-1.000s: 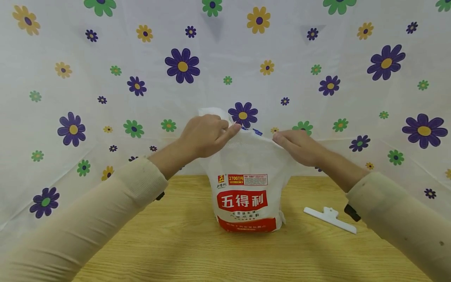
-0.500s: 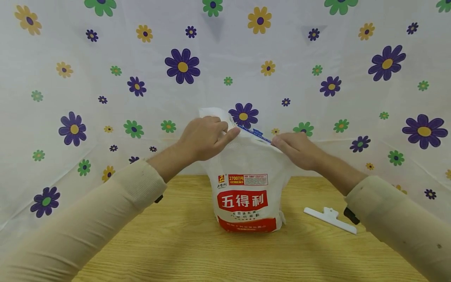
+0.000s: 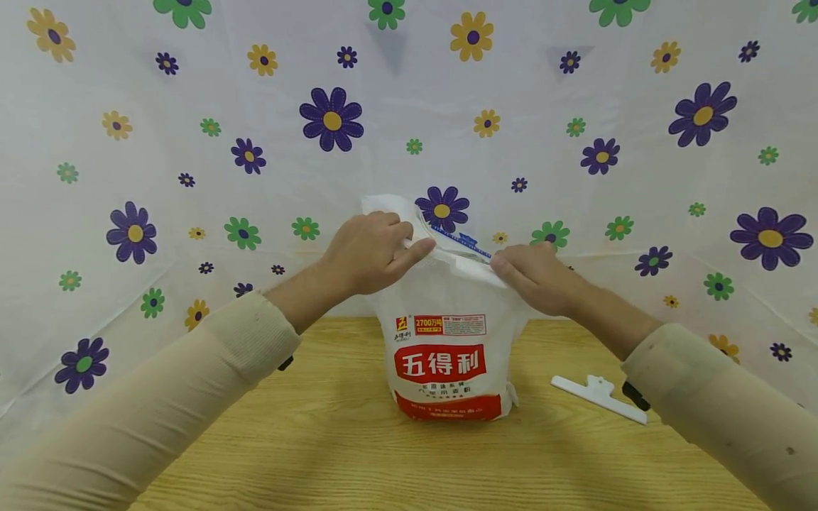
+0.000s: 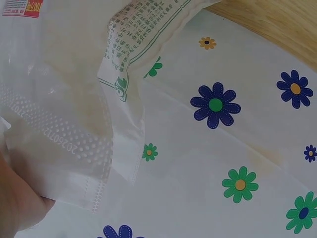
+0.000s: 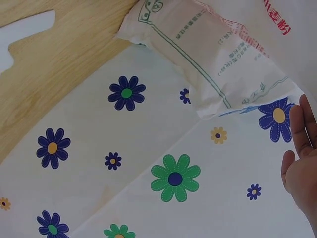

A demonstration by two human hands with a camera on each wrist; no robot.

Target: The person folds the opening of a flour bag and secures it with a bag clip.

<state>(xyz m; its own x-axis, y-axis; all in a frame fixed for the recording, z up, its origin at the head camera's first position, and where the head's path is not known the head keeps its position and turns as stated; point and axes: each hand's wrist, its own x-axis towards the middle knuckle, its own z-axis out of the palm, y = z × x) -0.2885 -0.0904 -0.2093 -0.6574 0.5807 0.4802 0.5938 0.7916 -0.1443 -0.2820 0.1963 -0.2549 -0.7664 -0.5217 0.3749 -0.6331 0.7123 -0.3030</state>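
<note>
A white flour bag (image 3: 441, 305) with red printed panels stands upright on the wooden table. My left hand (image 3: 373, 252) grips its top edge on the left, the thumb lying along the front. At the right end of the bag's mouth, my right hand (image 3: 533, 277) pinches the front rim, which is folded outward and down. A blue printed strip (image 3: 463, 243) shows along the back rim. In the left wrist view part of the left hand (image 4: 22, 198) holds the bag's perforated top (image 4: 64, 148). The right wrist view shows the right fingers (image 5: 299, 126) at the bag's edge.
On the table (image 3: 332, 454), right of the bag, lies a white sealing clip (image 3: 599, 397). Behind everything hangs a white cloth with printed flowers (image 3: 281, 106), close to the table's far edge.
My right hand has moved slightly down and toward me, folding the front rim over. More of the blue strip and the bag's mouth shows. My left hand stays nearly in place.
</note>
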